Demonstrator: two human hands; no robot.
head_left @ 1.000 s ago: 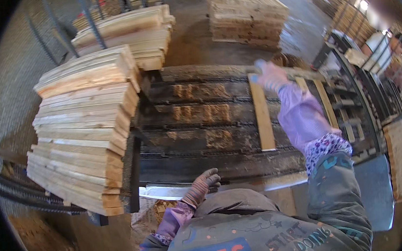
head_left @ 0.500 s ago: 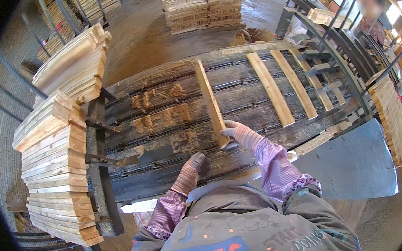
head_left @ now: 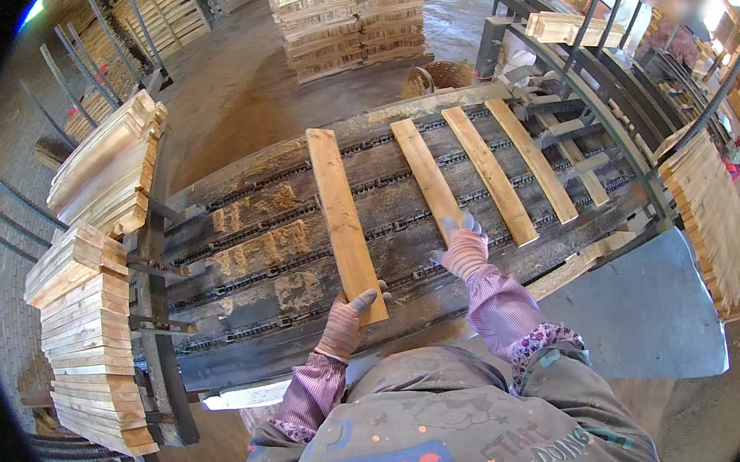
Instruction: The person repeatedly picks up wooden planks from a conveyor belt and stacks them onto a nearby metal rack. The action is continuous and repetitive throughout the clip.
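Left hand [head_left: 344, 327] grips board [head_left: 345, 220]; right hand [head_left: 465, 251] at second board [head_left: 422, 164], grip unclear.
Basket [head_left: 453, 74] beyond conveyor [head_left: 251, 344], contents unclear; open room left of held board.

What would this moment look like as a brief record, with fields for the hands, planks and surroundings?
Left hand: grips the leftmost plank by its near end
Right hand: at the near end of the second plank; grip unclear
Other planks: farther right on the dark chain bed
Left side: stacked boards
Background: board pile on the floor
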